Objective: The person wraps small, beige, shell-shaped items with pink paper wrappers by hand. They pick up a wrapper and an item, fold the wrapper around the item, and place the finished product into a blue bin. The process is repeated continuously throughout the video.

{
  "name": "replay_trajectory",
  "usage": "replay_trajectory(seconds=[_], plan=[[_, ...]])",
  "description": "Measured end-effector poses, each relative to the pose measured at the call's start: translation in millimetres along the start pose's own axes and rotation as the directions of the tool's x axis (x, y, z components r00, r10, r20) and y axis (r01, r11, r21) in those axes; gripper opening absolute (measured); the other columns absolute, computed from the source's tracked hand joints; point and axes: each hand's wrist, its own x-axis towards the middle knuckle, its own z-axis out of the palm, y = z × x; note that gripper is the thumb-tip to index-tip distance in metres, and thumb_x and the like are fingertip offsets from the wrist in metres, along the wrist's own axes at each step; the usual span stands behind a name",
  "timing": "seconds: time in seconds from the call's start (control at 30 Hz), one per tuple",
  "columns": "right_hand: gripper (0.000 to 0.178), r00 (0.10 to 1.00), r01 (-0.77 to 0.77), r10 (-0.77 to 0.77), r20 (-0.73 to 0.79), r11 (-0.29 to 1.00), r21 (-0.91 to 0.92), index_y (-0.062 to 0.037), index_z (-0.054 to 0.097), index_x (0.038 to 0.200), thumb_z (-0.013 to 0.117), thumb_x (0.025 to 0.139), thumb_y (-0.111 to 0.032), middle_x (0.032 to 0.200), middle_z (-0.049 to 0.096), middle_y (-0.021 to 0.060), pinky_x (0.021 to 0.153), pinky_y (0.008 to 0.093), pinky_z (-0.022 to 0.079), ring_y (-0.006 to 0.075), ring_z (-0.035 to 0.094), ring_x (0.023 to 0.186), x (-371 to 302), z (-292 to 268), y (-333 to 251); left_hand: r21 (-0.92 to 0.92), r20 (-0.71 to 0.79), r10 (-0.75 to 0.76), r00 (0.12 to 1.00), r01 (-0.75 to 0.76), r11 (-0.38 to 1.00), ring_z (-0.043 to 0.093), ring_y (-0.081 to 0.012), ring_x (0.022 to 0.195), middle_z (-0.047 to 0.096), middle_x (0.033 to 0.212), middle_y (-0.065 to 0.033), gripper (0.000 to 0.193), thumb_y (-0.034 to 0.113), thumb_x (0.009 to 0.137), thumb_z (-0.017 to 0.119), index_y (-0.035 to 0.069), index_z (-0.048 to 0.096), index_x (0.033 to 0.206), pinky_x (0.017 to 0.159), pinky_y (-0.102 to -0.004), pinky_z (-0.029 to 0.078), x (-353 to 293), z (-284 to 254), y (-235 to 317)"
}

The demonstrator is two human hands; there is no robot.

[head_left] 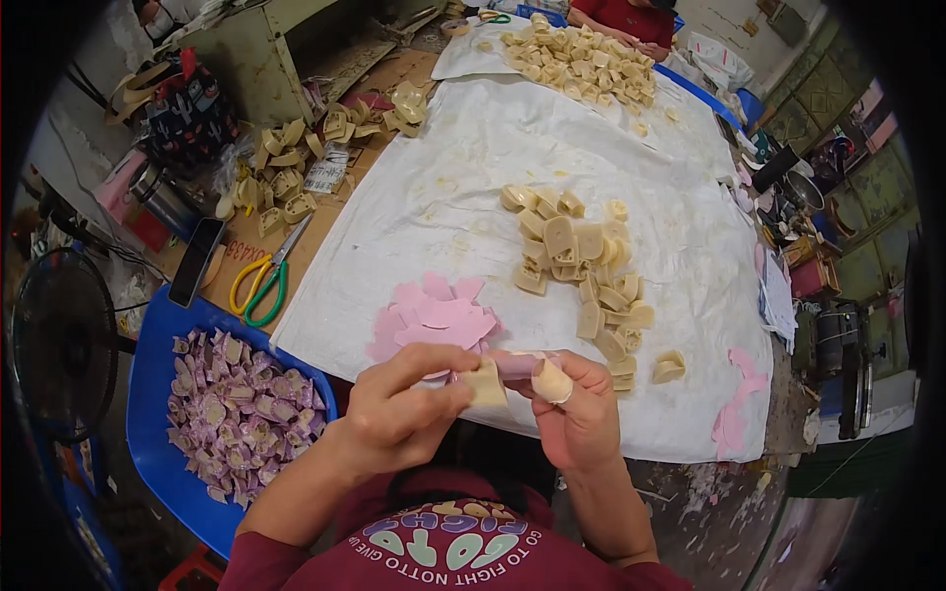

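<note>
Close to my body, at the table's front edge, both hands work on one piece between them. My left hand [409,404] is closed, pinching a cream-coloured part [484,386] with thumb and fingers. My right hand [576,404] grips a strip of pink sheet [516,365] that runs up to that part; a cream wrap sits around its thumb tip. Fingers hide how part and strip join. Just beyond my left hand lies a pile of pink cut pieces [434,317]. Past my right hand is a heap of beige blocks shaped like shoe heels [576,241].
At left, a blue tub [148,414] holds many pink-covered blocks. Beside the white cloth [414,217] lie scissors [271,276] and a phone [197,261]. More beige blocks [581,64] pile up at the far end, near another person [631,25]. A fan [64,340] stands far left.
</note>
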Motion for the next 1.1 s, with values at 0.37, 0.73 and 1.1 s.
replay_trajectory(seconds=[0.37, 0.73, 1.1], plan=[[0.029, 0.962, 0.199, -0.271, 0.021, 0.649, -0.735, 0.0077, 0.06, 0.12, 0.057, 0.093, -0.003, 0.107, 0.068, 0.0117, 0.089, 0.0275, 0.049, 0.0119, 0.061, 0.102, 7, 29, 0, 0.273, -0.025, -0.095, 0.995, 0.098, 0.957, 0.065, -0.0301, 0.077, 0.061, 0.097, -0.017, 0.021, -0.012, 0.072, 0.062, -0.002, 0.061, 0.09, 0.062, -0.0334, 0.053, 10, 22, -10], [0.025, 0.826, 0.502, -0.49, 0.277, 0.419, -0.757, -0.0018, 0.063, 0.102, 0.067, 0.078, 0.001, 0.104, 0.067, 0.0121, 0.089, 0.0362, 0.049, 0.0284, 0.063, 0.102, 25, 7, 15, -0.237, -0.115, -0.308, 0.944, 0.275, 0.932, 0.065, -0.0231, 0.078, 0.057, 0.101, -0.0157, 0.019, -0.012, 0.078, 0.063, 0.001, 0.061, 0.092, 0.061, -0.028, 0.053, 4, 26, -17], [0.025, 0.967, 0.239, -0.131, 0.221, 0.772, -0.589, -0.0039, 0.066, 0.104, 0.062, 0.08, 0.0, 0.114, 0.066, 0.0097, 0.104, 0.0413, 0.037, 0.0282, 0.05, 0.122, 35, -8, 7, -0.666, 0.085, -0.731, 0.677, 0.584, 0.464, 0.065, -0.0143, 0.074, 0.06, 0.099, -0.0063, 0.012, -0.003, 0.085, 0.065, 0.001, 0.057, 0.093, 0.064, -0.0272, 0.056, 1, 29, -24]])
